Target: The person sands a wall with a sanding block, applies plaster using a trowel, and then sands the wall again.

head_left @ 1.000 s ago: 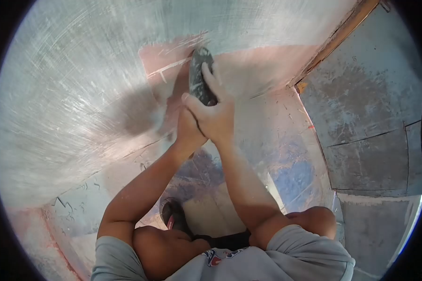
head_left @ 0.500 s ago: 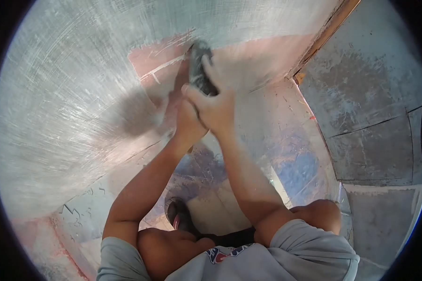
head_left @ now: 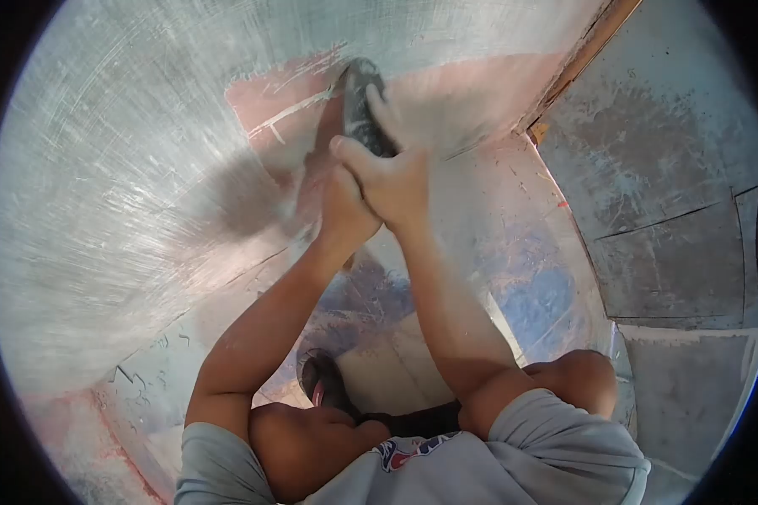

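Note:
A dark, dust-coated, elongated hand tool, possibly a sander or grinder, lies against the curved grey-white wall surface, over a pinkish patch. My right hand is wrapped round the tool, its thumb on the left side and blurred fingers along the right. Just below and left of it, my left hand is closed close against my right hand. Its fingers and most of what they grip are hidden. A small brownish end pokes out beneath my left wrist. The tool's underside is out of sight.
Grey scuffed panels stand on the right, edged by a wooden strip. Blue and pink stains mark the lower surface. My dark shoe rests between my bent knees. Swirling scratch marks cover the wall on the left.
Both hands and the tool have shifted slightly up and to the right in view, still against the pinkish patch. The grip looks the same.

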The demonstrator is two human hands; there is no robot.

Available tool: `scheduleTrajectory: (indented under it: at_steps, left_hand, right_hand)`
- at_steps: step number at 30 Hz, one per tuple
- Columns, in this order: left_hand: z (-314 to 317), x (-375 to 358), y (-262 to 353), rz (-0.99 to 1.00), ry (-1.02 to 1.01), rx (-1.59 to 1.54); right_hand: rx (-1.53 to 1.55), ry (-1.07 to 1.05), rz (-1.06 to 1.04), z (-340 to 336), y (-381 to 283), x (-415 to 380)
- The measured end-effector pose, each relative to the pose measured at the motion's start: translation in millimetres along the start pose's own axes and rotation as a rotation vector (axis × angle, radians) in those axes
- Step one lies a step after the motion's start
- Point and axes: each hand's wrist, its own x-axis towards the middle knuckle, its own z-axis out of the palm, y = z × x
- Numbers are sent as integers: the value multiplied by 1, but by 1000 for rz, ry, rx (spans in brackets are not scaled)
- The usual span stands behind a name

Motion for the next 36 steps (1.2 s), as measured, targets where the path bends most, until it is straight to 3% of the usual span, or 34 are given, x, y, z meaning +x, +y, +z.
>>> scheduleTrajectory:
  at_steps: [1,3,4,6,7,11,13,14,18,20,21,23,24,26,27,28,30,31,32,34,36]
  left_hand:
    - [4,-2,-16,122,102,-143]
    - [2,-8,-20,86,94,-298]
    - [-3,-9,-25,73,18,-153]
    - [-1,0,-5,57,41,-10]
    - [3,5,-5,-77,31,114]
    - [-2,-3,-9,44,19,-74]
    - [-2,-4,-10,-1,18,-184]
    - [-3,-3,-10,94,7,-186]
    - [11,11,-15,97,36,37]
    - [8,16,-12,7,-67,-74]
    - [8,12,-21,78,-17,-65]
    - [3,2,-33,-86,54,-308]
    - [-2,-6,-24,-194,29,-499]
    - [-10,-22,-27,-356,-7,-545]
    - [-7,-27,-32,-239,36,-554]
    - [-8,-31,-36,-247,35,-548]
    - [-10,-35,-40,-343,131,-708]
    - [-18,-37,-45,-460,76,-840]
    - [-19,-34,-40,-463,78,-841]
    - [-22,-22,-29,-225,80,-778]
    - [-19,-17,-20,-170,132,-638]
  right_hand:
    - [-115,-3,-85,4,6,-6]
    - [-74,-16,-65,10,11,-13]
    - [-108,11,-109,9,16,-9]
    - [12,13,62,1,-3,-1]
    - [26,52,-72,2,15,8]
    - [-108,2,27,4,8,-5]
    - [-50,5,10,9,8,-12]
    - [-96,-23,-23,5,7,-8]
    - [101,-23,76,-8,2,7]
    - [77,-3,-22,-7,16,10]
    - [-13,45,-123,-3,26,8]
    - [542,28,94,2,35,-5]
    - [646,216,157,15,23,-17]
    - [786,120,333,14,33,-32]
    - [767,74,419,16,47,-37]
    - [771,77,427,18,60,-44]
    - [728,109,381,25,56,-48]
    - [604,124,292,27,62,-45]
    - [603,122,295,28,59,-41]
    - [481,163,151,29,51,-35]
    - [558,115,211,27,37,-34]
